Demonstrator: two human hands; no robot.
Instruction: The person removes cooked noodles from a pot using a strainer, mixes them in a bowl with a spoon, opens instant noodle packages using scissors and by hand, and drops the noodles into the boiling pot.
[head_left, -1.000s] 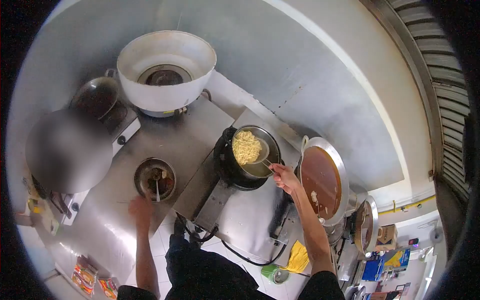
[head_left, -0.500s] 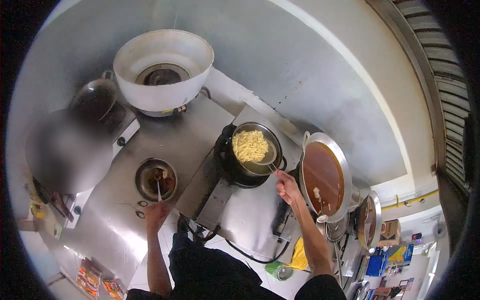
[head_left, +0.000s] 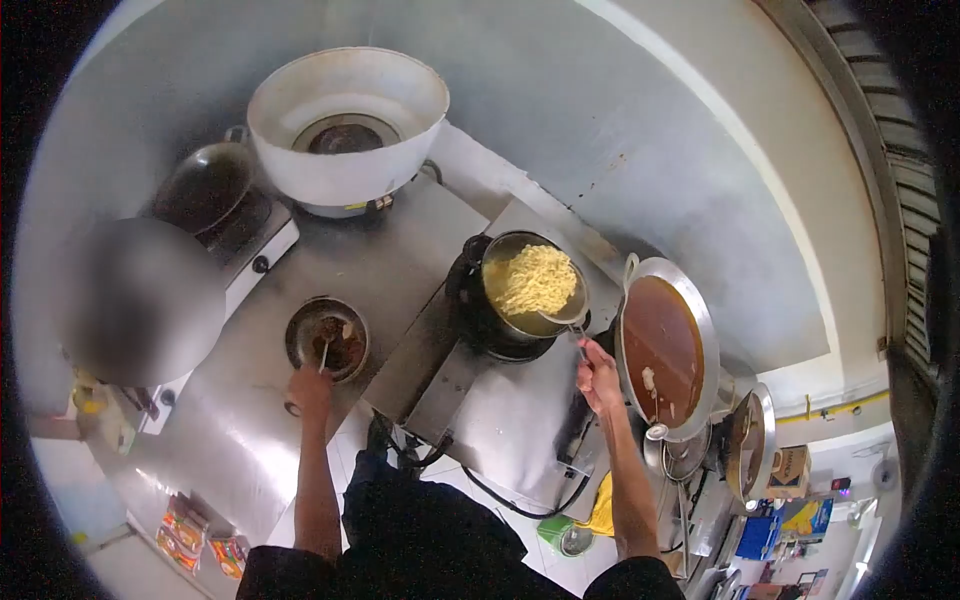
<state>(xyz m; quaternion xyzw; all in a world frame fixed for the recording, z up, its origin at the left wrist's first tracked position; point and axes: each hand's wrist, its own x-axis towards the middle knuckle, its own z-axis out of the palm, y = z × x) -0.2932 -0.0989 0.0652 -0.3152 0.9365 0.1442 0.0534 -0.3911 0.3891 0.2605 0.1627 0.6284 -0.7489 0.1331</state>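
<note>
My right hand (head_left: 600, 378) grips the handle of a wire strainer (head_left: 570, 314), its fingers wrapped round it. A heap of yellow noodles (head_left: 537, 279) lies in the strainer. Below the strainer stands a dark pot (head_left: 470, 315), and part of its mouth is covered. At the left, my left hand (head_left: 311, 388) is closed on the handle of a spoon (head_left: 325, 350). The spoon's tip is inside a metal bowl (head_left: 296, 358) that holds dark sauce and a pale lump.
A large wide pan of reddish-brown broth (head_left: 660, 345) stands to the right, with a second pan (head_left: 750, 455) beyond it. At the back is a big white ring-shaped shield (head_left: 345, 185) round a burner. A wok (head_left: 205, 185) stands at the left, near a blurred person (head_left: 145, 300).
The noodles in the strainer have shifted within the pot's mouth, toward its right side. My left hand has moved closer over the bowl, and the spoon leans differently. The whole view has shifted slightly.
</note>
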